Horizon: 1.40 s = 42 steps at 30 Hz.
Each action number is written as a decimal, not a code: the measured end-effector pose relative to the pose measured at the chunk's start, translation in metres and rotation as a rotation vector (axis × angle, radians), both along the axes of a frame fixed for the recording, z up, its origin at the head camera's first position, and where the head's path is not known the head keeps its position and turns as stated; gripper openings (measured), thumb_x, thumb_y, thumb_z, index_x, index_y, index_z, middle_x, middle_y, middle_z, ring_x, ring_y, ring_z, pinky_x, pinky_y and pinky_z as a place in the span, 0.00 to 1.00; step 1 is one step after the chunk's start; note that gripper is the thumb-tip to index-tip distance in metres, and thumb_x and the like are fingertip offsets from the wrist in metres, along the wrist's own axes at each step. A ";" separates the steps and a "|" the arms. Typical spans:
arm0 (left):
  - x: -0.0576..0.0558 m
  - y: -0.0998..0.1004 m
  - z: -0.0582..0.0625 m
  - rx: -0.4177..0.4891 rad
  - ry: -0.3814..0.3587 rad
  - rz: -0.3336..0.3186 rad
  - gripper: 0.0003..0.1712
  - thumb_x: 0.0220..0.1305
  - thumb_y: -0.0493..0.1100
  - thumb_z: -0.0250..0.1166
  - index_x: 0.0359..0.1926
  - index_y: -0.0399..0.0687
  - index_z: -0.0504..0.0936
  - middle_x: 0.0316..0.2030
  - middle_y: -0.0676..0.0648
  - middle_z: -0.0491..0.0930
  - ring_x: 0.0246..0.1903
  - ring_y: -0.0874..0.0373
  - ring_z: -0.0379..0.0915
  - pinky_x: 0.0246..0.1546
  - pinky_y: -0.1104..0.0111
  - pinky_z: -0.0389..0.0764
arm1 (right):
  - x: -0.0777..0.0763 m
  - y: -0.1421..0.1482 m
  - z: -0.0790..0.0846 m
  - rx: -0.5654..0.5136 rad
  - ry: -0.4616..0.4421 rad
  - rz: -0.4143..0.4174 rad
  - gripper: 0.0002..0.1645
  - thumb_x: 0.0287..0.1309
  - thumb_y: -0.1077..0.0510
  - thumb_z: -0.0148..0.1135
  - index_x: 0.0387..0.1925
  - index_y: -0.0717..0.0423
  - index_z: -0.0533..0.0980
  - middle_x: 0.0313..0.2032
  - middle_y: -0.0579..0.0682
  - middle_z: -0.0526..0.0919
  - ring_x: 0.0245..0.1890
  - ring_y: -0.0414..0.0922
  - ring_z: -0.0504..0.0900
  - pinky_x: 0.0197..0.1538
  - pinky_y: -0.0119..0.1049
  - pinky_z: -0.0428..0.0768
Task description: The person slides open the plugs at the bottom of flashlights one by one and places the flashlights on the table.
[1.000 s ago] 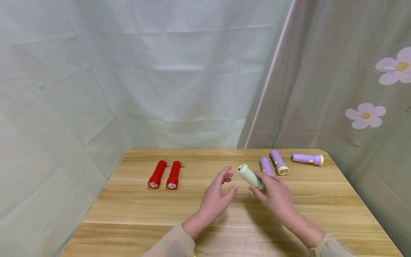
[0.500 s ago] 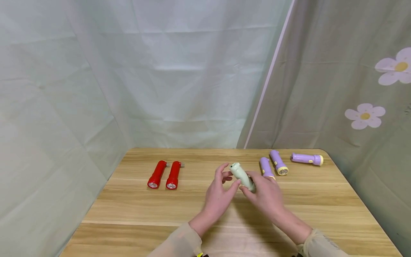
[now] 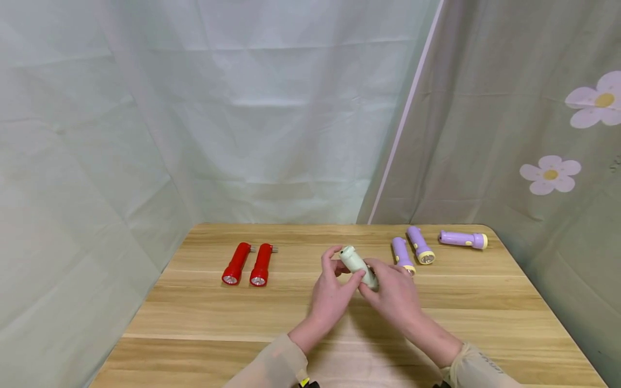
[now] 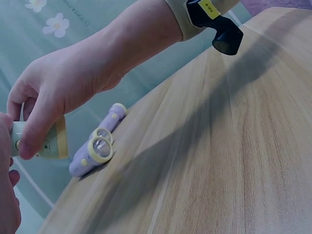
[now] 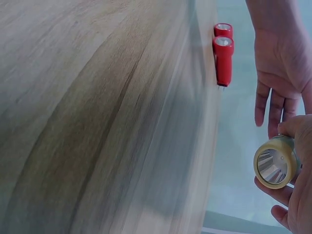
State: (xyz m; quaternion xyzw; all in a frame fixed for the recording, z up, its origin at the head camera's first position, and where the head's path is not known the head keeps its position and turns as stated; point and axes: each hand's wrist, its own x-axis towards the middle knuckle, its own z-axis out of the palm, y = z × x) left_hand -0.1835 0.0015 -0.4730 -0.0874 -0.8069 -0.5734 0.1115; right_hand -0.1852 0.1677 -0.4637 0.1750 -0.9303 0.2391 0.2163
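A pale green flashlight (image 3: pixel 355 262) is held up over the wooden table between both hands, tilted with its tail end toward the upper left. My right hand (image 3: pixel 398 297) grips it near the head; in the left wrist view that thumb (image 4: pixel 33 134) lies along the body beside the cream-yellow rim (image 4: pixel 62 139). Around the tail end, my left hand (image 3: pixel 330 295) has its thumb against the barrel and its index finger bent by the tip. The clear lens (image 5: pixel 272 165) shows in the right wrist view. Part of the barrel is hidden by the fingers.
Two red flashlights (image 3: pixel 236 264) lie side by side at the left of the table (image 3: pixel 218 318). Three purple flashlights with yellow rims lie at the back right, one (image 3: pixel 463 240) sideways, another (image 3: pixel 402 253) partly behind my right hand. Curtains (image 3: pixel 291 134) stand behind the table.
My right hand has carried the green flashlight leftward to my left hand. The left hand has moved slightly right, and its thumb and index finger have closed around the tail end.
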 end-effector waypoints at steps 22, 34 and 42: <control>0.001 0.001 0.000 0.052 -0.007 0.021 0.37 0.65 0.61 0.69 0.68 0.65 0.60 0.42 0.58 0.79 0.44 0.60 0.77 0.43 0.63 0.75 | 0.001 -0.004 -0.001 -0.019 0.028 -0.003 0.26 0.51 0.49 0.75 0.53 0.47 0.81 0.39 0.40 0.87 0.32 0.39 0.80 0.59 0.48 0.72; 0.002 0.002 -0.002 0.085 -0.021 0.015 0.37 0.66 0.60 0.69 0.67 0.62 0.59 0.44 0.57 0.79 0.44 0.62 0.77 0.47 0.60 0.75 | 0.000 -0.003 0.002 0.003 0.050 0.010 0.24 0.52 0.51 0.76 0.51 0.49 0.82 0.39 0.42 0.87 0.32 0.38 0.79 0.58 0.48 0.72; 0.003 0.003 -0.001 0.120 -0.008 0.017 0.39 0.65 0.59 0.70 0.68 0.58 0.59 0.45 0.57 0.79 0.44 0.62 0.77 0.48 0.59 0.75 | 0.000 -0.002 0.002 0.032 0.113 0.024 0.26 0.51 0.51 0.77 0.53 0.50 0.81 0.41 0.44 0.88 0.36 0.41 0.83 0.57 0.47 0.72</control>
